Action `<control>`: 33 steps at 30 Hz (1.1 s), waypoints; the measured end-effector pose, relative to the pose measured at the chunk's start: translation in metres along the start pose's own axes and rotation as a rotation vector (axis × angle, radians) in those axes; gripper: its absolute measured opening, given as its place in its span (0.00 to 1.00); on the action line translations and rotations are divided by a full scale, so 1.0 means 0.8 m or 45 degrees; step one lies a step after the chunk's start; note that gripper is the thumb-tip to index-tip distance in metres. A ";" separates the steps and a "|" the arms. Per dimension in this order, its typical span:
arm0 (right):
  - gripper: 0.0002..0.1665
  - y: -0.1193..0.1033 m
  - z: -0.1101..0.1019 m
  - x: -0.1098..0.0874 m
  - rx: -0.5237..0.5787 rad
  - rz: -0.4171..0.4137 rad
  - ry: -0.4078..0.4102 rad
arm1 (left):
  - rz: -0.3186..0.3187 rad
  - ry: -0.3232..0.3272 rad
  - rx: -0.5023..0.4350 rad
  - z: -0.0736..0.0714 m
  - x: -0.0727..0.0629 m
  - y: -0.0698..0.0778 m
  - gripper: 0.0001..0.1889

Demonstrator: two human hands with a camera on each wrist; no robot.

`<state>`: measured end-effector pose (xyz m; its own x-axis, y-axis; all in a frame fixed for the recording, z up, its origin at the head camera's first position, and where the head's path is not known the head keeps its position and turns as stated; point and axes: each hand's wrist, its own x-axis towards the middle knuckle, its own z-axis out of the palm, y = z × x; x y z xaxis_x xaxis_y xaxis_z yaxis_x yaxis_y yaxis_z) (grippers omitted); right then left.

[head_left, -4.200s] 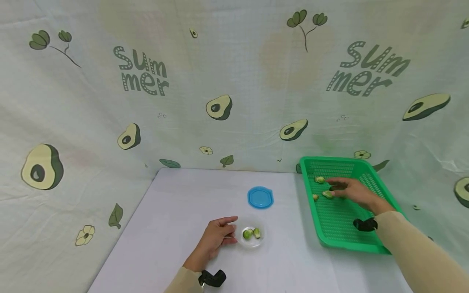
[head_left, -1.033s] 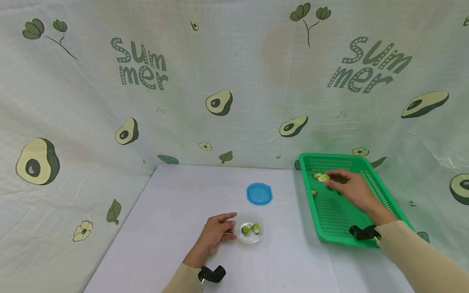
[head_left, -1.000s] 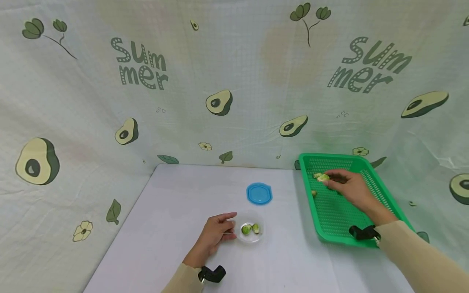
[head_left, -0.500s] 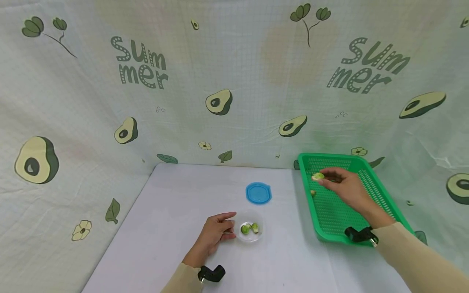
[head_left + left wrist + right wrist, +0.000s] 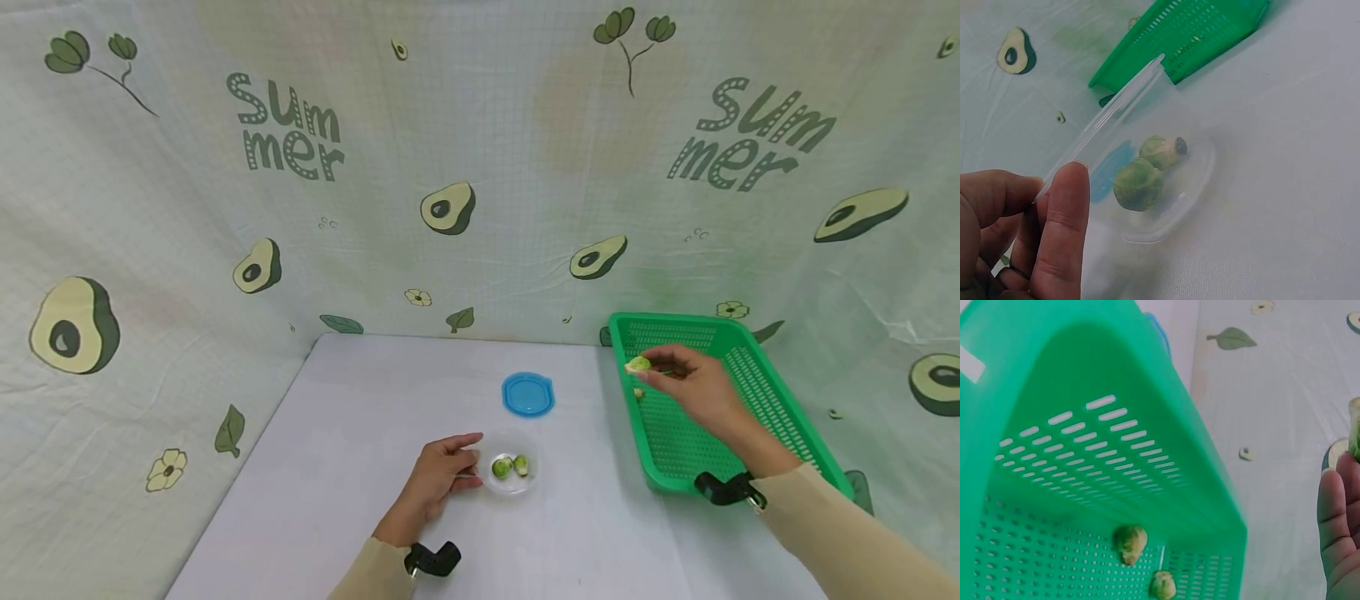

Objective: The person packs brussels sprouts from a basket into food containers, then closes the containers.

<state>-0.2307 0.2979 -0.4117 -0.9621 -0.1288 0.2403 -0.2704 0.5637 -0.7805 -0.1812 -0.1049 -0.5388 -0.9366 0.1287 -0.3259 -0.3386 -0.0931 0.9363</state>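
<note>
My left hand pinches the rim of a clear round plastic container between thumb and fingers. Two Brussels sprouts lie inside it, seen through its side in the left wrist view. Over the left side of the green basket, my right hand holds another Brussels sprout between thumb and fingertips. At the edge of the right wrist view only part of that hand and sprout shows. Two more sprouts lie on the basket floor in that view.
A blue lid lies flat on the white table, behind the container and left of the basket. A patterned curtain hangs behind the table. Black cameras are strapped to both wrists.
The right hand has picked a Brussels sprout up from the basket and moved left with it toward the basket's left rim. The left hand stays on the container.
</note>
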 end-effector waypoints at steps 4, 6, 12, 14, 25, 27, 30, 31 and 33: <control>0.20 -0.007 0.008 -0.002 0.047 -0.038 0.006 | 0.002 0.003 -0.002 0.000 0.000 0.001 0.24; 0.19 -0.010 0.012 -0.003 0.072 -0.057 0.014 | 0.001 0.003 -0.005 0.001 0.000 0.001 0.24; 0.18 -0.019 0.030 -0.009 0.161 -0.074 -0.009 | -0.002 0.005 -0.004 0.001 -0.001 0.002 0.24; 0.18 -0.023 0.037 -0.012 0.183 -0.069 -0.020 | -0.004 0.006 -0.002 0.001 -0.001 0.002 0.24; 0.16 -0.040 0.085 -0.022 0.207 -0.112 -0.020 | -0.006 0.007 -0.007 0.002 -0.001 0.002 0.24; 0.16 -0.041 0.092 -0.023 0.188 -0.133 -0.011 | -0.005 0.007 -0.004 0.002 -0.001 0.001 0.24; 0.15 -0.042 0.103 -0.024 0.200 -0.151 -0.006 | -0.004 0.006 -0.004 0.002 -0.001 0.001 0.23; 0.15 -0.043 0.107 -0.025 0.207 -0.156 -0.006 | -0.004 0.005 -0.004 0.001 -0.001 0.001 0.23; 0.15 -0.044 0.114 -0.026 0.236 -0.152 -0.006 | -0.003 0.003 -0.005 0.002 -0.002 0.001 0.24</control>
<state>-0.2045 0.2065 -0.4419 -0.9229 -0.1896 0.3351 -0.3838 0.3849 -0.8394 -0.1802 -0.1039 -0.5373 -0.9359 0.1270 -0.3285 -0.3413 -0.0969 0.9350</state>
